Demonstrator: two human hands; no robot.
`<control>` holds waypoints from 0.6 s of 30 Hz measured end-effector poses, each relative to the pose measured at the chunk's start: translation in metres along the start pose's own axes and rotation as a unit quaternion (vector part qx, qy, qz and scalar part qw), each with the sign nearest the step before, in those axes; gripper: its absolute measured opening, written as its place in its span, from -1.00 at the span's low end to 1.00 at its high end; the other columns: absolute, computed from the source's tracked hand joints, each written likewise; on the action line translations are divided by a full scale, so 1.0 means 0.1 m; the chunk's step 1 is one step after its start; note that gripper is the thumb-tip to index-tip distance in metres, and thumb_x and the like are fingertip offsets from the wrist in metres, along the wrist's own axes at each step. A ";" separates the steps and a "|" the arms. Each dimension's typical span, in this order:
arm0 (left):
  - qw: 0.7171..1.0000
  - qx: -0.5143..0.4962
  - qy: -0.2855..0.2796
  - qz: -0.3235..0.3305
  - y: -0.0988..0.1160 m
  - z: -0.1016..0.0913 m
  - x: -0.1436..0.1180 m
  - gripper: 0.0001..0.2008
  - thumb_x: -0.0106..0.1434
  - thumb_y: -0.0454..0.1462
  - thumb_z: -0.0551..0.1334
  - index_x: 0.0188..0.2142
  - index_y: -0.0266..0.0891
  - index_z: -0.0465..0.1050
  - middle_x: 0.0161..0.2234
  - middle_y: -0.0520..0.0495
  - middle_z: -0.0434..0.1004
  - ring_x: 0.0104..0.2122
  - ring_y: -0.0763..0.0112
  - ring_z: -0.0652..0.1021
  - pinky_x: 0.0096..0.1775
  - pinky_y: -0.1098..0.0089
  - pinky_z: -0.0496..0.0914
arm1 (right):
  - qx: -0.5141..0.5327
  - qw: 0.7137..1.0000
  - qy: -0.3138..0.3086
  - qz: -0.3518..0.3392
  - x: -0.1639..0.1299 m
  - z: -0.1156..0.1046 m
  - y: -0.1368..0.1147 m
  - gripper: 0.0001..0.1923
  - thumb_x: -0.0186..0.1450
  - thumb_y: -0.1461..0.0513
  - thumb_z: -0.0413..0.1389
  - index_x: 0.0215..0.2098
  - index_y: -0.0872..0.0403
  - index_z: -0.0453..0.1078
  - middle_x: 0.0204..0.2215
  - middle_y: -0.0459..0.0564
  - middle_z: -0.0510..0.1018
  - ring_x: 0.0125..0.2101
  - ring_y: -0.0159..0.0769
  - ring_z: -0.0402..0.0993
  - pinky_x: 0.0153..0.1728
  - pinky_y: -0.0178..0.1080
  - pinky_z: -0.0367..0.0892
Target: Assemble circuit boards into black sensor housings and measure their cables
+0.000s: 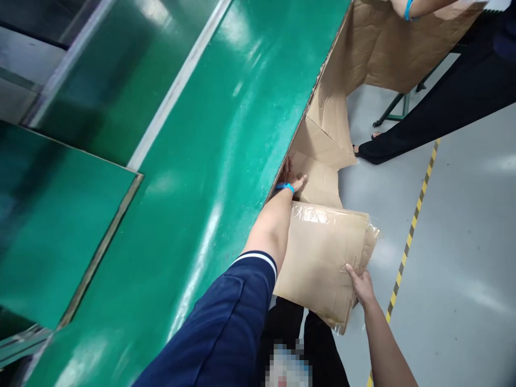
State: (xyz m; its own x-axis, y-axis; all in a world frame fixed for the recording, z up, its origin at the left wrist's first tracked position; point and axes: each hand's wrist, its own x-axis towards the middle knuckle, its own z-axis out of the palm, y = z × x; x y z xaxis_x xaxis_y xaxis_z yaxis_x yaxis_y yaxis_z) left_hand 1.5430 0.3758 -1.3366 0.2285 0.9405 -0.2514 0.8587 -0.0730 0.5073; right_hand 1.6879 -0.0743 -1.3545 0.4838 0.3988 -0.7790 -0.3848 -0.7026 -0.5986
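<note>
My right hand [361, 284] grips the right edge of flattened cardboard boxes [322, 252], thumb on top and fingers hidden below. The boxes lie as a layered stack in front of my legs, with clear tape along their far edge and at the corners. Just beyond them, my left hand [296, 180], with a blue band at the wrist, reaches down beside the table edge. Its thumb and fingers are apart, resting against a large opened cardboard sheet [326, 131]. Part of that hand lies in shadow near the table edge.
A long green table [193, 177] fills the left side. At the upper right, a person in dark trousers [443, 102] has a hand [399, 6] at more cardboard [395, 54]. A yellow-black floor stripe [415, 215] crosses the grey floor [467, 247].
</note>
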 end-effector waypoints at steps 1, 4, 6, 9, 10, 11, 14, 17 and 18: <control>1.000 0.002 -0.003 -0.006 0.03 0.01 0.05 -0.14 0.17 0.03 0.30 0.39 -0.12 0.07 0.45 -0.15 -0.05 0.44 -0.01 -0.05 0.39 -0.04 -0.08 | -0.005 1.000 0.012 0.000 0.01 0.02 0.03 -0.42 -0.03 -0.07 0.41 -0.16 0.11 0.61 -0.19 0.10 0.68 0.01 0.08 0.56 0.01 -0.04 0.49; 1.000 0.008 -0.019 -0.001 0.23 0.06 0.18 -0.19 0.23 0.08 0.24 0.36 -0.23 0.12 0.41 -0.29 0.07 0.40 -0.04 0.09 0.36 -0.01 0.03 | -0.015 0.999 0.051 0.011 0.00 0.05 0.16 -0.42 -0.04 -0.07 0.41 -0.19 0.14 0.61 -0.26 0.12 0.69 0.01 0.09 0.56 0.00 -0.07 0.49; 0.999 0.010 -0.028 0.023 0.48 0.06 0.22 -0.32 0.35 0.09 0.10 0.27 -0.33 0.26 0.29 -0.39 0.29 0.34 -0.02 0.24 0.32 0.03 0.12 | -0.019 0.997 0.075 0.024 -0.03 0.00 0.24 -0.44 -0.03 -0.08 0.40 -0.22 0.16 0.61 -0.25 0.15 0.69 0.01 0.10 0.55 0.00 -0.07 0.48; 0.988 0.016 0.002 0.151 0.97 -0.06 0.26 -0.37 0.44 0.10 -0.08 0.20 -0.29 0.36 0.24 -0.33 0.36 0.32 0.03 0.26 0.34 0.06 0.07 | -0.025 0.994 0.100 0.041 -0.12 -0.14 0.30 -0.46 -0.03 -0.08 0.40 -0.25 0.15 0.60 -0.20 0.17 0.68 0.04 0.10 0.54 0.03 -0.05 0.45; 0.976 0.020 0.027 0.217 1.13 -0.12 0.29 -0.37 0.43 0.12 -0.07 0.24 -0.23 0.33 0.30 -0.28 0.30 0.37 0.05 0.19 0.37 0.06 0.00 | -0.028 0.993 0.103 0.045 -0.14 -0.20 0.31 -0.45 -0.03 -0.07 0.40 -0.23 0.14 0.60 -0.18 0.16 0.68 0.04 0.09 0.54 0.05 -0.04 0.45; 0.958 0.024 0.055 0.280 1.28 -0.20 0.35 -0.36 0.42 0.13 -0.04 0.29 -0.19 0.27 0.36 -0.22 0.20 0.41 0.05 0.07 0.39 0.05 -0.08 | -0.031 0.993 0.103 0.048 -0.17 -0.26 0.31 -0.45 -0.03 -0.07 0.40 -0.21 0.13 0.60 -0.16 0.14 0.67 0.04 0.09 0.54 0.06 -0.04 0.44; 0.936 0.027 0.115 0.333 1.53 -0.41 0.65 -0.26 0.39 0.10 0.07 0.41 -0.21 0.04 0.46 -0.13 -0.07 0.45 0.08 -0.25 0.41 0.02 -0.27 | -0.048 0.992 0.102 0.053 -0.21 -0.37 0.30 -0.41 -0.03 -0.09 0.39 -0.17 0.12 0.59 -0.11 0.13 0.66 0.05 0.11 0.53 0.12 0.01 0.40; 0.956 0.019 0.107 0.272 1.45 -0.45 0.99 -0.27 0.38 -0.02 0.16 0.40 -0.34 0.05 0.46 -0.14 -0.10 0.44 0.19 -0.31 0.42 0.08 -0.30 | -0.074 0.991 0.096 0.054 -0.24 -0.38 0.25 -0.39 -0.02 -0.12 0.36 -0.17 0.13 0.59 -0.10 0.16 0.66 0.08 0.15 0.50 0.17 0.07 0.34; 0.969 0.012 0.083 0.233 1.36 -0.42 1.06 -0.34 0.40 -0.07 0.17 0.36 -0.38 0.13 0.44 -0.14 -0.03 0.44 0.30 -0.27 0.42 0.16 -0.27 | -0.082 0.991 0.090 0.049 -0.24 -0.37 0.23 -0.38 -0.01 -0.13 0.35 -0.15 0.13 0.59 -0.09 0.16 0.65 0.08 0.15 0.50 0.17 0.08 0.33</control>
State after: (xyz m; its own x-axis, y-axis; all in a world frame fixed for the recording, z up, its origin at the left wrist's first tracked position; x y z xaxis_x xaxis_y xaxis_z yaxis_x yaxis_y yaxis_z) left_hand 1.6648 0.4795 -1.2599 0.5186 0.8439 0.1372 0.6912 -0.5083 0.5136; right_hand 1.6964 -0.1216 -1.3421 0.5877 0.2230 -0.7778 -0.3117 -0.8247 -0.4719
